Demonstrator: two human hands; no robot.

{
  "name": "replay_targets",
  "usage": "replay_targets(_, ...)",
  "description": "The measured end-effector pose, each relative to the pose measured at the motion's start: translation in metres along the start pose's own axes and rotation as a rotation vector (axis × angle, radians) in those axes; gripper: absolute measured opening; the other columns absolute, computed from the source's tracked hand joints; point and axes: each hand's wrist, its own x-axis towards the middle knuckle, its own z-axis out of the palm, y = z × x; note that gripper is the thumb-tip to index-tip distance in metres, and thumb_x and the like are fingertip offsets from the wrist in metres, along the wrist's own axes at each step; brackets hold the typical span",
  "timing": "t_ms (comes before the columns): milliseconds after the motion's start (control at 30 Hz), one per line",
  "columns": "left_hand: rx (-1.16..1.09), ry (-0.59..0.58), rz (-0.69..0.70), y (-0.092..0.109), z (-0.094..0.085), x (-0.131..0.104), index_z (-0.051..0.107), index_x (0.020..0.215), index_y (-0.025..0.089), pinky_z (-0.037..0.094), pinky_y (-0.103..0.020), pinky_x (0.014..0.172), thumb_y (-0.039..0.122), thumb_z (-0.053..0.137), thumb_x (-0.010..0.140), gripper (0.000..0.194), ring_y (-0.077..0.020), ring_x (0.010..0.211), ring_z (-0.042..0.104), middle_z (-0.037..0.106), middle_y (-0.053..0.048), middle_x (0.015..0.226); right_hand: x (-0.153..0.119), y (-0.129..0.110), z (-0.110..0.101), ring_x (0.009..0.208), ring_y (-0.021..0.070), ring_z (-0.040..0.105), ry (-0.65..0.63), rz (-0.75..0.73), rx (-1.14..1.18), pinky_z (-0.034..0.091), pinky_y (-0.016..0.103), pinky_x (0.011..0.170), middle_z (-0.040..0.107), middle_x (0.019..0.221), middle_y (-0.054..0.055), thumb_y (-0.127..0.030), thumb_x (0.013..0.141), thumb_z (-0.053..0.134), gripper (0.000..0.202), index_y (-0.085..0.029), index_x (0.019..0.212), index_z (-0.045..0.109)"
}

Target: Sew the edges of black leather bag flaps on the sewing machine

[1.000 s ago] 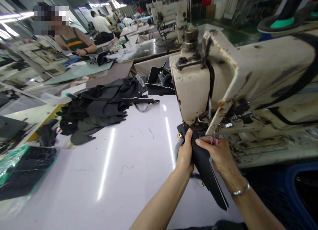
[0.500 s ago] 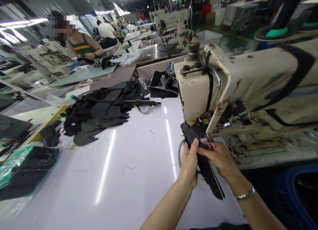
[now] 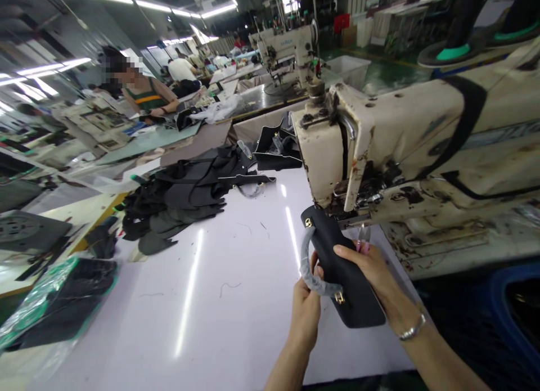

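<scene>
A black bag piece [image 3: 343,273] lies slanted at the sewing machine's needle area, its far end beneath the machine head [image 3: 323,160]. Gold fittings join a curved handle [image 3: 309,267], wrapped in clear plastic, to its left side. My left hand [image 3: 306,309] is closed at this handle and the piece's left edge; some fingertips are hidden. My right hand [image 3: 375,270] grips the right edge, thumb on top and fingers out of sight underneath. Small pink-handled snips [image 3: 363,246] stick out from that same hand, blades pointing toward the machine.
Dark cut pieces [image 3: 181,194] are heaped at the far left of the white tabletop [image 3: 236,335]. Similar bag pieces [image 3: 278,149] sit behind the needle area. A plastic-wrapped bundle [image 3: 63,301] is at left, a blue crate [image 3: 506,301] at right. Another person [image 3: 147,95] works beyond.
The bag piece has turned over from its narrow edge so its broad face and handle show. My left hand has moved down and left to the handle; my right thumb now presses the face.
</scene>
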Motion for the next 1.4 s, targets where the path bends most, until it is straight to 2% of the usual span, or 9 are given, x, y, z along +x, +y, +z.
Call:
replay_targets(100,-0.071,-0.154,-0.073,-0.003,0.008,0.011,0.075,0.126,0.016,0.049,-0.047,0.11,0.054,0.07,0.092,0.051,-0.0339,0.126,0.065,0.076,-0.017,0.124,0.002,0.001,-0.002,0.056,0.0217,0.068,0.138,-0.028,-0.149,0.054,0.031,0.05,0.076,0.069,0.007,-0.042,0.058,0.094,0.039,-0.015,0.08,0.078)
replay_targets(200,-0.122,-0.211,-0.153,-0.002,0.014,0.022,0.076,0.118,0.011,0.055,-0.044,0.101,0.05,0.081,0.084,0.052,-0.0335,0.112,0.073,0.078,-0.019,0.116,0.005,0.004,-0.006,0.056,0.0199,0.065,0.241,-0.086,-0.3,0.05,0.028,0.048,0.075,0.068,0.005,-0.041,0.06,0.092,0.032,-0.016,0.074,0.077)
replay_targets(333,-0.232,-0.203,-0.218,-0.002,0.023,0.035,0.077,0.106,0.007,0.061,-0.041,0.093,0.043,0.088,0.078,0.047,-0.0326,0.099,0.078,0.08,-0.02,0.104,0.009,0.009,-0.011,0.055,0.0174,0.061,0.262,-0.184,-0.408,0.045,0.026,0.048,0.071,0.064,0.004,-0.042,0.066,0.087,0.028,-0.017,0.071,0.076)
replay_targets(500,-0.276,-0.16,-0.21,0.001,0.026,0.041,0.078,0.107,0.008,0.063,-0.039,0.091,0.038,0.094,0.07,0.05,-0.0319,0.094,0.079,0.081,-0.018,0.105,0.009,0.009,-0.021,0.049,0.0125,0.048,0.266,-0.265,-0.558,0.036,0.024,0.046,0.059,0.052,-0.002,-0.04,0.07,0.082,0.024,-0.017,0.067,0.077)
replay_targets(767,-0.252,-0.089,-0.281,0.011,0.029,0.033,0.077,0.111,0.007,0.065,-0.042,0.087,0.039,0.095,0.068,0.057,-0.0341,0.093,0.079,0.081,-0.019,0.103,0.009,-0.012,-0.032,0.083,0.0239,0.073,0.086,-0.421,-0.74,0.054,0.031,0.075,0.081,0.092,0.005,-0.038,0.087,0.071,0.025,-0.022,0.098,0.085)
replay_targets(900,-0.21,0.028,-0.25,0.018,0.042,0.034,0.078,0.112,0.012,0.065,-0.043,0.088,0.048,0.091,0.071,0.057,-0.0351,0.096,0.079,0.081,-0.017,0.099,0.012,-0.017,-0.032,0.066,0.0207,0.065,0.121,-0.452,-0.838,0.047,0.029,0.062,0.074,0.071,0.003,-0.044,0.088,0.069,0.029,-0.02,0.078,0.083)
replay_targets(1133,0.015,0.187,0.08,0.025,0.046,0.046,0.08,0.105,0.024,0.055,-0.045,0.109,0.054,0.088,0.07,0.047,-0.0372,0.123,0.068,0.08,-0.013,0.11,0.016,-0.014,-0.031,0.054,0.0125,0.045,0.146,-0.34,-0.631,0.036,0.027,0.055,0.053,0.053,-0.002,-0.044,0.078,0.076,0.036,-0.017,0.055,0.068)
replay_targets(1233,0.04,0.187,0.091,0.02,0.046,0.049,0.08,0.106,0.023,0.055,-0.044,0.11,0.059,0.083,0.073,0.049,-0.0368,0.122,0.069,0.081,-0.012,0.107,0.018,-0.015,-0.028,0.052,0.0111,0.04,0.158,-0.306,-0.559,0.033,0.026,0.053,0.049,0.051,-0.002,-0.045,0.074,0.078,0.036,-0.017,0.054,0.066)
replay_targets(1400,-0.163,0.1,0.017,0.021,0.056,0.059,0.081,0.097,0.02,0.06,-0.044,0.101,0.061,0.082,0.072,0.048,-0.0399,0.116,0.072,0.081,-0.013,0.102,0.023,-0.02,-0.021,0.051,0.0105,0.036,0.177,-0.283,-0.522,0.029,0.027,0.051,0.044,0.049,-0.003,-0.042,0.069,0.08,0.039,-0.018,0.047,0.058)
